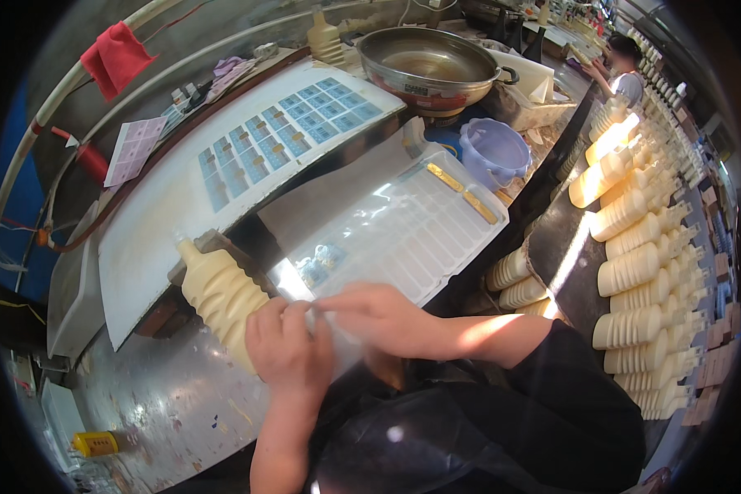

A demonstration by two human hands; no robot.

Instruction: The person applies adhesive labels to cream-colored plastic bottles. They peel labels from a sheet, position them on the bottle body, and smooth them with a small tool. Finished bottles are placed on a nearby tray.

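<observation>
A cream bottle with spiral ridges (pixel 219 290) lies tilted over the near end of the bench, its neck pointing up and left. My left hand (pixel 292 344) is closed around its lower end, fingers over the top. Against the left hand comes my right hand (pixel 379 317), a finger reaching toward the left fingers; it is blurred, and whether it holds anything is hidden. Just beyond both hands is a shallow translucent tray (pixel 387 239) with a few small bluish printed pieces (pixel 321 265) at its near end. A white board (pixel 160 239) carries rows of blue printed labels (pixel 276 136).
A wide metal pan (pixel 428 70) and a lilac bucket (pixel 494 152) stand at the back. Many cream bottles (pixel 630 276) are lined up on the right. A yellow container (pixel 95 444) lies at lower left. Red cloth (pixel 115 59) hangs on a pipe. Another person (pixel 626 74) sits far right.
</observation>
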